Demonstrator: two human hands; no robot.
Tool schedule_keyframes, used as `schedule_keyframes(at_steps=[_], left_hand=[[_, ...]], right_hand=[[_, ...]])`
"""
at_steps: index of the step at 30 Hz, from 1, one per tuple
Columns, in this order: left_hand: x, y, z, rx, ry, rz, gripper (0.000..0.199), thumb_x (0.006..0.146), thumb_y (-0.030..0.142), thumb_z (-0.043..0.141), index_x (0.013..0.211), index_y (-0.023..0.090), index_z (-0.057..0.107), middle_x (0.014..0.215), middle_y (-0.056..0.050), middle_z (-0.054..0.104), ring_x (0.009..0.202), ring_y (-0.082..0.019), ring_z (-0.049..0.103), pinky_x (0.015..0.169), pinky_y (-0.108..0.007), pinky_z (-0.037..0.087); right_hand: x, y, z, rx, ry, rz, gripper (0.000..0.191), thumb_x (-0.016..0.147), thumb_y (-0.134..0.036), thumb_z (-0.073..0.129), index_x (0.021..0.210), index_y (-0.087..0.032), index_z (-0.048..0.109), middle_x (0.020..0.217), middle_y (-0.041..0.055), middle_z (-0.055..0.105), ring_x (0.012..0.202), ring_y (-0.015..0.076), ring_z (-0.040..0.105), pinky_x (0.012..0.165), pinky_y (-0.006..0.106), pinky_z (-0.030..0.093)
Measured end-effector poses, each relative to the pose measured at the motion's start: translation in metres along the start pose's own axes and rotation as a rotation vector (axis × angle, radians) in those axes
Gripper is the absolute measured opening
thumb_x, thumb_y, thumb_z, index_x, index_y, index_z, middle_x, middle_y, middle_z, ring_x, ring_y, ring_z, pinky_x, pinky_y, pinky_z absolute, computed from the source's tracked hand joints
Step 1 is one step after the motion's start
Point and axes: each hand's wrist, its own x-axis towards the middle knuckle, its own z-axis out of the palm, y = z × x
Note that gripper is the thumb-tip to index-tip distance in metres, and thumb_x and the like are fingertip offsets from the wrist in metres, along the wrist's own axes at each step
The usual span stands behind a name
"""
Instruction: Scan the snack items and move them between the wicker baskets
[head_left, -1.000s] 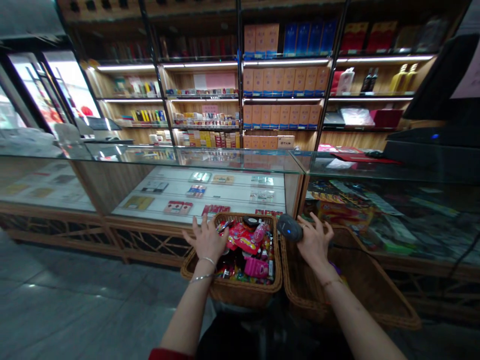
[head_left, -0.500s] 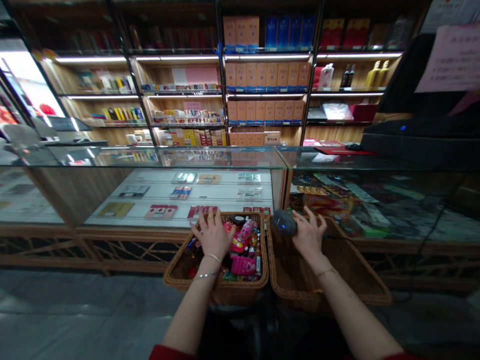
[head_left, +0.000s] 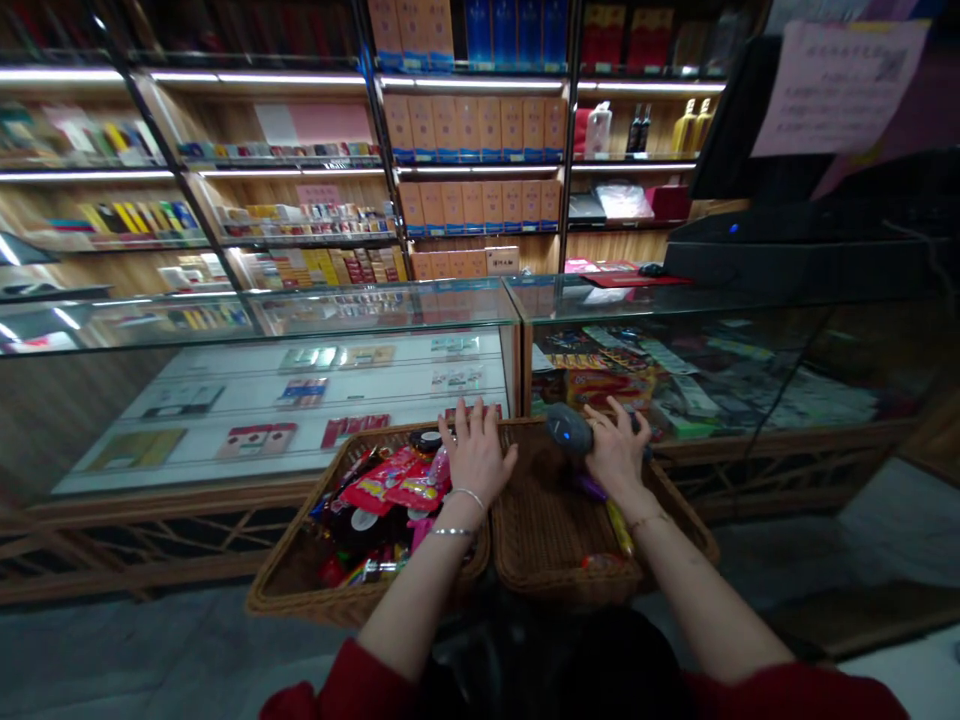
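Note:
My right hand (head_left: 616, 450) grips a dark grey barcode scanner (head_left: 568, 430) with a blue light, above the right wicker basket (head_left: 529, 530). A thin yellow item (head_left: 620, 528), something purple (head_left: 590, 486) and a small red-orange packet (head_left: 604, 562) lie in that basket. My left hand (head_left: 478, 460) is open, palm down with fingers spread, over the inner rims where both baskets meet. Nothing shows in its grasp. The left wicker basket (head_left: 277, 575) holds a heap of colourful packaged goods, with red-pink packets (head_left: 386, 482) on top. My forearm covers part of it.
A glass display case (head_left: 330, 312) with flat boxes runs behind the baskets. On its right top stand a dark monitor with a pink paper sheet (head_left: 836, 90) and a black box (head_left: 742, 265). Shelves of boxes and bottles line the back wall. A dark cable (head_left: 780, 405) hangs at right.
The view has turned right. My left hand has moved from over the left basket's goods to its inner rim. Several small items now show in the right basket. My right hand still holds the scanner.

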Motion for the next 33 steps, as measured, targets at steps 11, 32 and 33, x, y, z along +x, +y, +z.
schedule_keyframes(at_steps=[11,32,33], left_hand=[[0.012,0.041,0.025,-0.041,-0.224,0.163,0.066,0.082,0.042,0.058,0.143,0.019,0.046,0.156,-0.012,0.040,0.148,-0.036,0.022,0.120,-0.063,0.006],[-0.030,0.111,0.106,-0.107,-1.095,0.934,0.051,0.078,0.029,0.066,0.127,0.024,0.055,0.133,-0.014,0.062,0.122,-0.033,0.056,0.098,-0.056,0.046],[-0.033,0.113,0.107,-0.140,-1.064,0.969,0.043,0.082,0.032,0.062,0.124,0.024,0.056,0.131,-0.013,0.063,0.121,-0.032,0.057,0.097,-0.054,0.047]], right_hand=[[0.006,0.041,0.003,-0.128,-0.100,0.023,0.030,0.074,-0.009,0.050,0.092,-0.022,0.070,0.124,0.0019,0.070,0.137,0.0263,0.036,0.106,0.052,0.015],[0.002,0.051,0.011,-0.150,-0.171,0.121,0.028,0.076,-0.011,0.050,0.091,-0.023,0.070,0.126,0.0040,0.069,0.136,0.0280,0.035,0.106,0.053,0.014],[0.003,0.051,0.011,-0.141,-0.170,0.129,0.028,0.075,-0.011,0.050,0.091,-0.023,0.070,0.126,0.0039,0.069,0.136,0.0279,0.035,0.106,0.053,0.014]])
